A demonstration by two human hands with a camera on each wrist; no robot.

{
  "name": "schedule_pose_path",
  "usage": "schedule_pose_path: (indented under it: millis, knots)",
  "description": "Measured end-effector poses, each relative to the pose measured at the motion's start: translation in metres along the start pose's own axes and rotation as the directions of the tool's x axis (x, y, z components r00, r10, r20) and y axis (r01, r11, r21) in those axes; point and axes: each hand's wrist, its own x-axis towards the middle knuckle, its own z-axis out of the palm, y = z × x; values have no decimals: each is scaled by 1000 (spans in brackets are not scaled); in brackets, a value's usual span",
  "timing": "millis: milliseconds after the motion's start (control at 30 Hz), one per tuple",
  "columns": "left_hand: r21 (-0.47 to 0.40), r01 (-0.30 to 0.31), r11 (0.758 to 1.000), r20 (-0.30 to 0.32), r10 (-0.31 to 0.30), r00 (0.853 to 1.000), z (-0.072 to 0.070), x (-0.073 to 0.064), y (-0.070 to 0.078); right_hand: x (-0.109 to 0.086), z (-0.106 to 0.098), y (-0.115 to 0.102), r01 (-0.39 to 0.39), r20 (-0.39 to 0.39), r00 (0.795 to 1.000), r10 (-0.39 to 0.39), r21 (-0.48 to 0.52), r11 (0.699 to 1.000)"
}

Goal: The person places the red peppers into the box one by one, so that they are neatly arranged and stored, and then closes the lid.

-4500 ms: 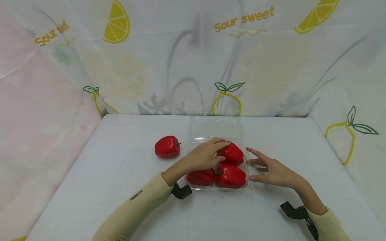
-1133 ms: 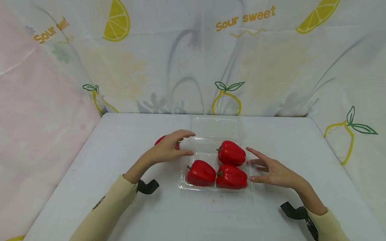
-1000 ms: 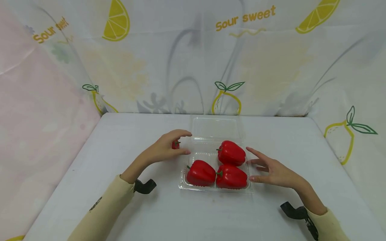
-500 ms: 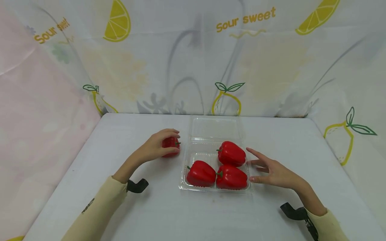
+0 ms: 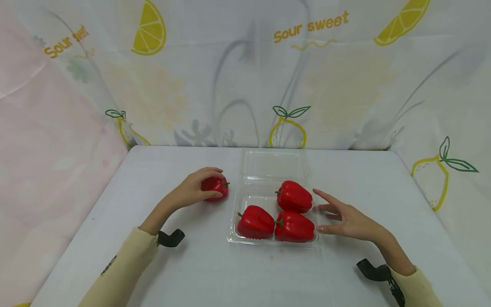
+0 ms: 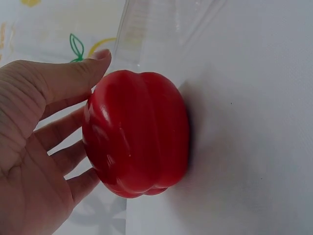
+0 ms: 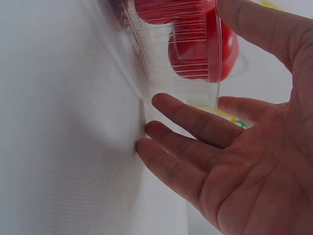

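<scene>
My left hand (image 5: 197,185) curves its fingers and thumb round a red bell pepper (image 5: 216,187) on the table, left of a clear plastic clamshell box (image 5: 232,230). In the left wrist view, this bell pepper (image 6: 139,134) rests on the white cloth, its far side partly hidden behind the fingers. Inside the box lie three more red bell peppers: one front left (image 5: 255,222), one front right (image 5: 294,227) and one back right (image 5: 294,196). My right hand (image 5: 347,219) stays spread at the box's right side, fingertips right at its wall (image 7: 217,93), holding nothing.
The box's lid (image 5: 274,164) lies folded back toward the rear of the white table (image 5: 268,277). A fabric backdrop (image 5: 230,76) with lemon prints rises behind the table. A black wrist mount (image 5: 171,238) sticks out by the left sleeve; another (image 5: 374,271) is on the right.
My left hand has let go of the back-right bell pepper in the box and moved left to the one on the table, its fingers now round it. The right hand has stayed put.
</scene>
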Motion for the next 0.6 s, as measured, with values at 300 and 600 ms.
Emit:
schedule_pose_path:
  millis: [300,600]
  knots:
    - [-9,-14,1000,-2,13,1000,-4,-4,-4,0,0,0,19,-3,1000,-19,-5,1000]
    - [8,-21,1000,21,21,1000,-8,-7,-8,0,0,1,22,-2,1000,-22,-5,1000]
